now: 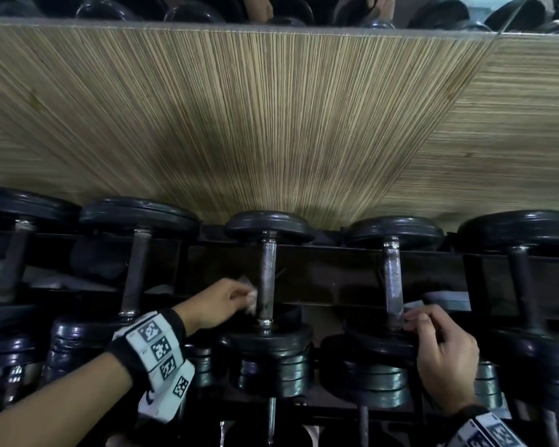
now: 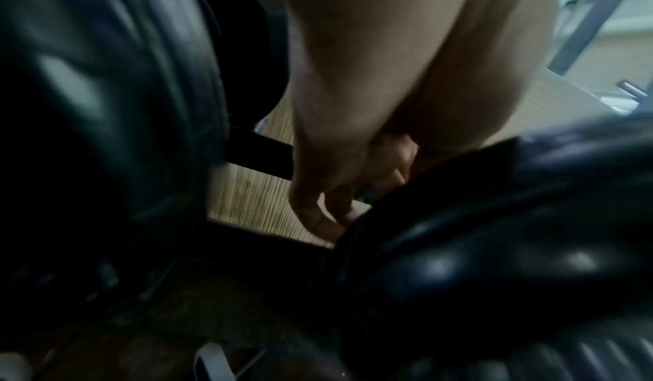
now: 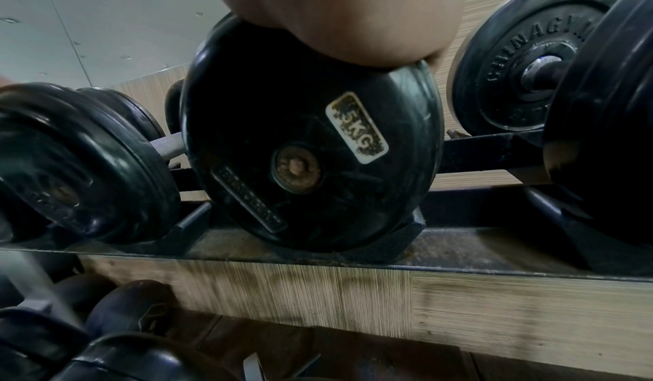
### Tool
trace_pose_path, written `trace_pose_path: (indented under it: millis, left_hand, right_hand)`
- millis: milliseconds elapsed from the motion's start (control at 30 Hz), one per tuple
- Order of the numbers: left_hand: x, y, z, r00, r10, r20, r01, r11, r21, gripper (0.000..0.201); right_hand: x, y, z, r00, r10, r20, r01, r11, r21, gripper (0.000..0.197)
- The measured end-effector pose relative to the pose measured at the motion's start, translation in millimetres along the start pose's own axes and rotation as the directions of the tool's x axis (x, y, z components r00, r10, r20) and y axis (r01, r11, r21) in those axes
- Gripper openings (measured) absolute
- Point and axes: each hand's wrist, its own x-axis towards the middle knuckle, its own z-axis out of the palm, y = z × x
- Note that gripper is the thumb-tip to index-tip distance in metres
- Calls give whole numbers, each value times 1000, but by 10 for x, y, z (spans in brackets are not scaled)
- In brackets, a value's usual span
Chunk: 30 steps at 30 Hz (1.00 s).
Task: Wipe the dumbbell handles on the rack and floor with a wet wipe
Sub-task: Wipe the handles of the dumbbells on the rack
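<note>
Bare steel, dull and knurled, is what my two hands work on the top row of the rack (image 1: 336, 272): my left hand (image 1: 221, 306) pinches a wet wipe (image 1: 250, 298) against one dumbbell handle (image 1: 268, 279), my right hand (image 1: 446, 353) pinches another wipe (image 1: 412, 306) at the neighbouring handle (image 1: 392, 282). The wipes look limp and light, best held bunched, I judge; the dumbbells seem too heavy to shift, so I wrap each bar where it lies.

Dumbbells lined up side by side across the rack (image 1: 336, 253), wall panel (image 1: 271, 124) right behind them.

I'm seeing my left hand (image 1: 221, 304) sitting just left of the middle handle (image 1: 268, 279), my right hand (image 1: 446, 356) at the near end of the next handle (image 1: 392, 279) over, more dumbbells lying on the tier below.
</note>
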Motion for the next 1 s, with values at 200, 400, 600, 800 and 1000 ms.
trace_pose_path:
  millis: [200,400,600,800,1000]
  left_hand:
    - [366,316,-236,968,60,-245,-112,972,-206,20]
    - [79,-14,-47,998,25,50,-17,989,-149,22]
    - [129,49,-77,1000,18,-6,-19,968,-249,18]
    - [432,221,-293,986,-40,-163,-17,943,-333,20]
    - [204,134,-225,986,-12,-167,-20,981,-192,17]
  right_hand:
    - [-2,18,9,1000,-12,-14,13,1000,3,26]
    - [-2,40,21,1000,7,-12,-7,1000,-4,24]
    - [-8,13,20,1000,-1,-17,1,1000,4,24]
    - [-13,15,18,999,-10,-33,10,1000,25,24]
    - [-7,6,32,999,8,-39,-7,1000,22,26]
